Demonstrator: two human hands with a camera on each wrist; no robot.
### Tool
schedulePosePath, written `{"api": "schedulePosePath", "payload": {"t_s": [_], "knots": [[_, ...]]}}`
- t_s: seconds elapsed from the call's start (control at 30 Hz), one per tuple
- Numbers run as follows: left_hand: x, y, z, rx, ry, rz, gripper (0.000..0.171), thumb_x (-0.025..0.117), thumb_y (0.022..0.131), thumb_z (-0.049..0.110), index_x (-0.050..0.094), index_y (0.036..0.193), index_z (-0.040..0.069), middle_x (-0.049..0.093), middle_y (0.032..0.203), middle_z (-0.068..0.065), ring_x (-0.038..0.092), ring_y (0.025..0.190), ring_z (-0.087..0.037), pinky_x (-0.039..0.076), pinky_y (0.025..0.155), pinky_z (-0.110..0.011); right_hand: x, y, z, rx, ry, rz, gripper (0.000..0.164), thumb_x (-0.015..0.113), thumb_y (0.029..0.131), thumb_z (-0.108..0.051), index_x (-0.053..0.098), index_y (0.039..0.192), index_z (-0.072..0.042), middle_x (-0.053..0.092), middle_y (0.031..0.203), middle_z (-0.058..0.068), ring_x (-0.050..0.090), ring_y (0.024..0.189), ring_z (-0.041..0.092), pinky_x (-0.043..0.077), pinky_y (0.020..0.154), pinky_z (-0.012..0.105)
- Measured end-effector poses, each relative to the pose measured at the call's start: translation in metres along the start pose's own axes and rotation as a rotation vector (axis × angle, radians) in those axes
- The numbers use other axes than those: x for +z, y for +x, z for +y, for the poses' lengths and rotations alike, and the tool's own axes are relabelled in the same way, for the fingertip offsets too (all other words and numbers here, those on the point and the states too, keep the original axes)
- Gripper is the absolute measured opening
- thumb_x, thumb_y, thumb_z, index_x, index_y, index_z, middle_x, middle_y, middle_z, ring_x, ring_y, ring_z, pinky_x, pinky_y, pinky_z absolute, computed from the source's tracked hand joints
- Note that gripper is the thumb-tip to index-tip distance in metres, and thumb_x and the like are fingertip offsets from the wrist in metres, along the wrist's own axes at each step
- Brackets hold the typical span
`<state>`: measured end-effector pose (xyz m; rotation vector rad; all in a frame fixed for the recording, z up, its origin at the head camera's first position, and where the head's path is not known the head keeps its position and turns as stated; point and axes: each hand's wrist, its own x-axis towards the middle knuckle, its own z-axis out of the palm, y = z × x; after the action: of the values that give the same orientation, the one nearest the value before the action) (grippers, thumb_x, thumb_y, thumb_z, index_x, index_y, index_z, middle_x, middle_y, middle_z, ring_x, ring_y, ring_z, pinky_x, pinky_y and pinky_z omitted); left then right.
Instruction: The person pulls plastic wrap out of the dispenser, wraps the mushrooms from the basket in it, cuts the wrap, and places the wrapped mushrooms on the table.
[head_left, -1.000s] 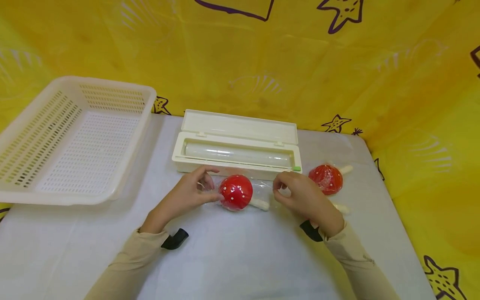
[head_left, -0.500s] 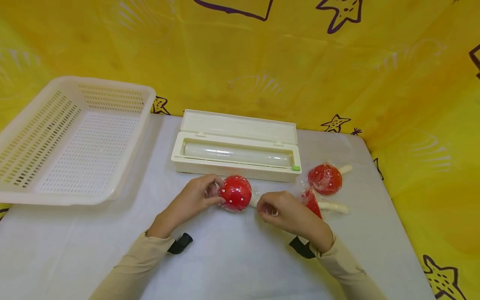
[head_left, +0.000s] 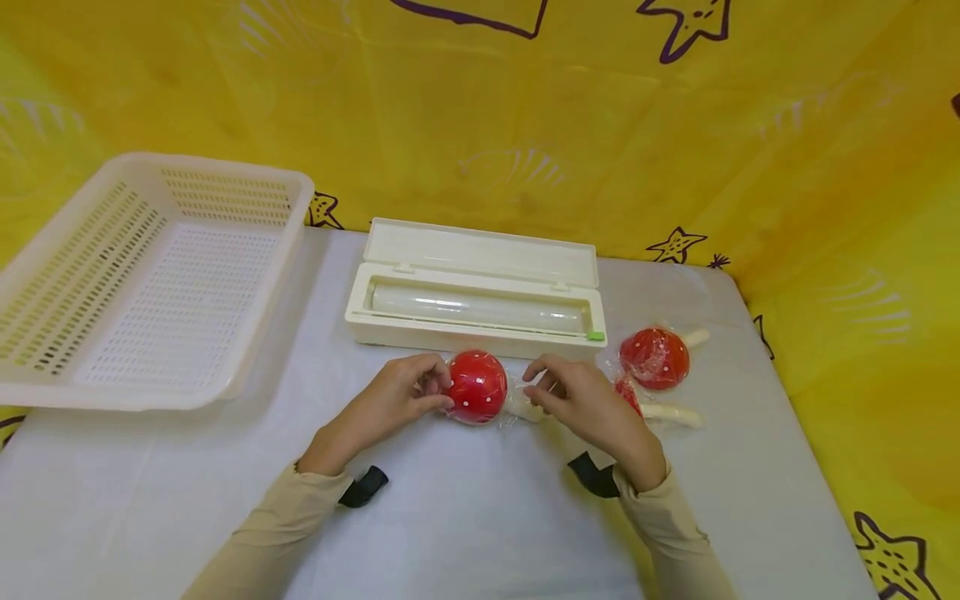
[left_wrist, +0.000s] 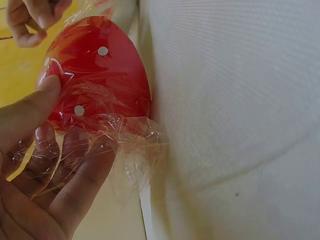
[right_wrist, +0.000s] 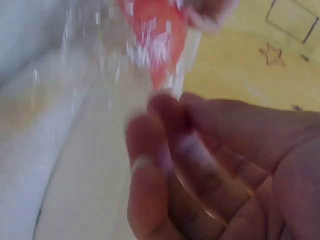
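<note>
A red toy mushroom (head_left: 477, 386) with white dots and a pale stem lies on the table, wrapped in clear plastic film. My left hand (head_left: 397, 400) holds its cap from the left. In the left wrist view the thumb (left_wrist: 47, 95) presses on the cap and the other fingers lie by the bunched film (left_wrist: 132, 155). Beside the stem end, my right hand (head_left: 581, 400) hovers with loosely bent fingers. In the right wrist view, that hand's fingertips (right_wrist: 165, 107) are close to the blurred film, and nothing shows clearly between them.
Behind the hands stands a cream film box (head_left: 480, 337), its lid raised and a film roll (head_left: 472, 307) inside. Two more wrapped mushrooms, one farther back (head_left: 655, 358) and one partly hidden by the right hand (head_left: 667, 413), lie at right. A white basket (head_left: 288, 275) stands left.
My right hand moved left and down to the stem end, then lifted slightly off it with its fingers loosening. The left hand keeps its hold on the cap.
</note>
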<state>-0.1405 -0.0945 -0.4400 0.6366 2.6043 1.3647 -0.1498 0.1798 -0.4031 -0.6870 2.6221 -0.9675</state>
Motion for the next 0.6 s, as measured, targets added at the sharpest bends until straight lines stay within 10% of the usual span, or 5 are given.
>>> {"api": "schedulePosePath", "payload": {"t_s": [0.6], "knots": [[0.002, 0.001, -0.004, 0.004, 0.015, 0.018, 0.025, 0.082, 0.079, 0.007, 0.061, 0.094, 0.008, 0.061, 0.077, 0.001, 0.054, 0.073, -0.009, 0.052, 0.067, -0.02, 0.008, 0.006, 0.013, 0.013, -0.12, -0.114, 0.011, 0.076, 0.086, -0.015, 0.074, 0.096, -0.01, 0.071, 0.085, -0.003, 0.061, 0.076, 0.01, 0.054, 0.071, 0.022]]}}
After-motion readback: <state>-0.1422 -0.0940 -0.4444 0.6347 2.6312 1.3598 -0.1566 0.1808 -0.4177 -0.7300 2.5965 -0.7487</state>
